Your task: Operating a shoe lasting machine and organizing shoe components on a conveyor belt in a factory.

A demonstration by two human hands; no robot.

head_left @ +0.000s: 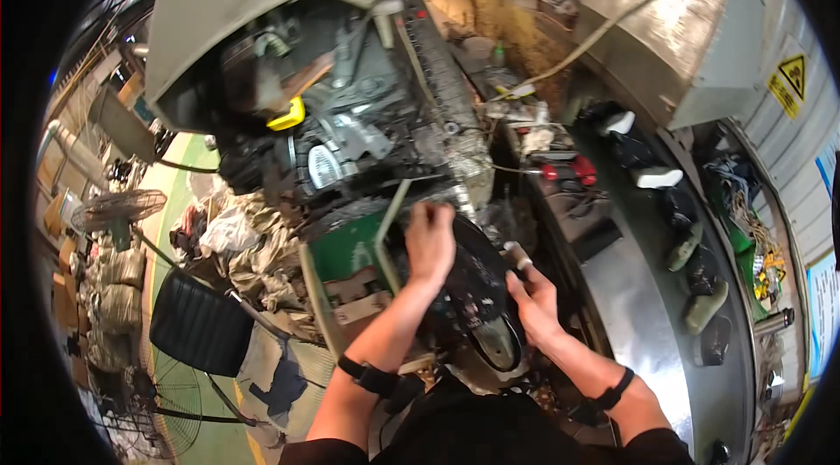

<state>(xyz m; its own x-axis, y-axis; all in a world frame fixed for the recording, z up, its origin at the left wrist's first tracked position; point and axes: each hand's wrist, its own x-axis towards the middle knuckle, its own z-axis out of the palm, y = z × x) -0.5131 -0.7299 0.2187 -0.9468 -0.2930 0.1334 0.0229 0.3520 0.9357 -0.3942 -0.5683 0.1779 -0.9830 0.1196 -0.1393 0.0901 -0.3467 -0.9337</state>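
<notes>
A black shoe upper on a last (472, 286) is in front of me above the machine's near edge, its opening with a pale greenish part showing toward me. My right hand (538, 303) holds its right side, thumb against the edge. A white covering wraps a fingertip of that hand. At the far left end of the upper is my left hand (430, 246), its fingers curled closed. Whatever they pinch is hidden. Beyond lies the grey machine's open mouth with dark metal parts and a yellow piece (286, 114).
Left of the shoe sits a green-lined bin (346, 246) with cardboard pieces. To the right, a curved conveyor (639, 290) carries several black shoes. Red-handled tools (569, 170) lie between. A black chair (199, 322), fan (122, 207) and crumpled material (258, 246) stand at left.
</notes>
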